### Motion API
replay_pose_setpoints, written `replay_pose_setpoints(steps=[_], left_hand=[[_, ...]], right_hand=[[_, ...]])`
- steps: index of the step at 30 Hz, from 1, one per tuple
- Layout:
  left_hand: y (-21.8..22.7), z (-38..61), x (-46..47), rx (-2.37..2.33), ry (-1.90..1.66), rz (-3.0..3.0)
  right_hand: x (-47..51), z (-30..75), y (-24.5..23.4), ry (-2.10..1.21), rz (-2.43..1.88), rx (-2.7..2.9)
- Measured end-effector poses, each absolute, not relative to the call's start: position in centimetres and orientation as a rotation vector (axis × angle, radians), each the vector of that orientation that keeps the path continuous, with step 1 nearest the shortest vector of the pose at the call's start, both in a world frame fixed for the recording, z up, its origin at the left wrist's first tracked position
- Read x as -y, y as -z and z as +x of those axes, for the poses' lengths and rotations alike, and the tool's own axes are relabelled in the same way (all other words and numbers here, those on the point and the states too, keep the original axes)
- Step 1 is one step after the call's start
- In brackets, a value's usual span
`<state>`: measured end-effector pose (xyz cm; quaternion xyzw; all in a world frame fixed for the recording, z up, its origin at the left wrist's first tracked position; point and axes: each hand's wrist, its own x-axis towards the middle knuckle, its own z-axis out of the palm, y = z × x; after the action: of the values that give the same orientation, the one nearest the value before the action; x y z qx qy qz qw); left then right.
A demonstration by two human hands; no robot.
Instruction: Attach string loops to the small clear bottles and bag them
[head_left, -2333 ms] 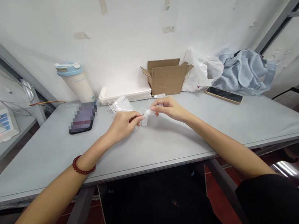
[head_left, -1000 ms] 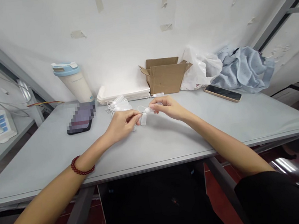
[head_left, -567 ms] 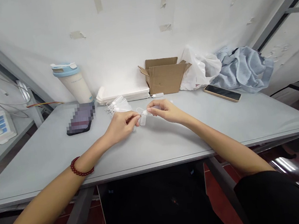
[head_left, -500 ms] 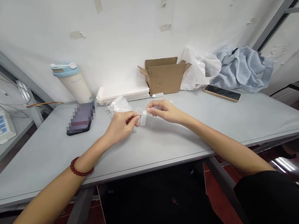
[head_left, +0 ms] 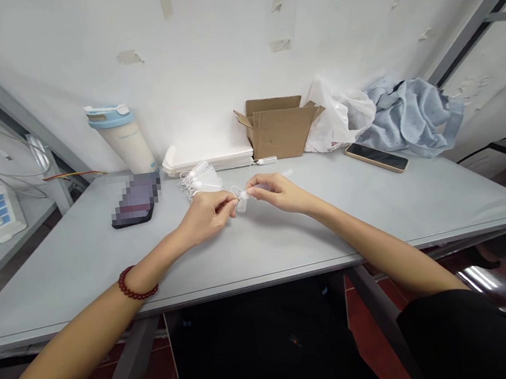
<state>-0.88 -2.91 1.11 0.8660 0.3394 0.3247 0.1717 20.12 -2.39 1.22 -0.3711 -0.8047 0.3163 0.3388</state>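
Note:
My left hand and my right hand meet over the middle of the grey table. Both are pinched on one small white tag with a thin loop of string, held just above the tabletop between the fingertips. A pile of similar white tags with strings lies just behind my left hand. One more small white piece rests in front of the cardboard box. A red bead bracelet is on my left wrist.
At the back stand a blue-lidded tumbler, a stack of white sheets, an open cardboard box, a white plastic bag and blue cloth. A dark phone lies left, another phone right.
My hands have closed in on each other slightly, and the tag now sits tighter between the fingertips. The rest of the table is unchanged.

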Motion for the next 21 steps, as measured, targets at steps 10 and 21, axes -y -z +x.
replay_pose_setpoints(steps=[10,21], left_hand=[[-1.8,-1.1,2.4,-1.076,-0.78,2.459],[-2.2,-1.4,2.4,-1.052,-0.837,2.383]], right_hand=[[2.0,20.0,-1.0,-0.819,-0.958,2.095],[1.7,20.2,-0.9,-0.87,-0.927,2.078]])
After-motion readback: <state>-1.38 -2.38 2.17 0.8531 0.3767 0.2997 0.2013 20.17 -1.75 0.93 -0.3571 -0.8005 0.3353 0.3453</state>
